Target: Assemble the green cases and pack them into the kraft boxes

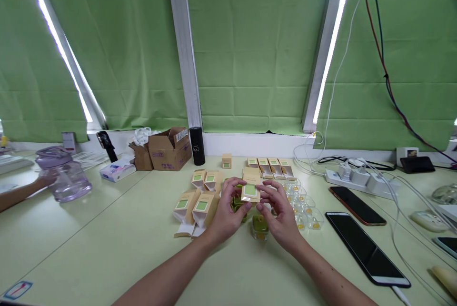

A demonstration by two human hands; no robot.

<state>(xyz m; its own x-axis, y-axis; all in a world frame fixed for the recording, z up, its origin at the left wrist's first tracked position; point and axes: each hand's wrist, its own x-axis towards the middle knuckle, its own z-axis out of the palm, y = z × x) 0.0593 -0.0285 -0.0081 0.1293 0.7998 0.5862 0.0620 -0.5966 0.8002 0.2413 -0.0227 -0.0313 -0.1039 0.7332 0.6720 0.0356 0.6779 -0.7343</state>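
A small tan carton (pixel 252 181) with a green square on its front is held up between my two hands. My left hand (pixel 228 213) grips its left side and my right hand (pixel 280 213) its right side, fingers bent around the edges. Just below it stands a small glass jar with green contents (pixel 260 226). More green jars (pixel 240 211) sit behind my left fingers, partly hidden. To the left, several similar cartons (pixel 206 206) lie with flaps open. Clear cups with yellow centres (pixel 307 211) are grouped right of my right hand.
Behind are a row of cartons (pixel 270 168), a lone carton (pixel 226 161), a black cylinder (pixel 197 146) and a cardboard box (pixel 170 151). Phones (pixel 367 246) and a power strip (pixel 364 182) with cables lie right. Another person's hand (pixel 44 181) touches a purple jug (pixel 66 177) at left.
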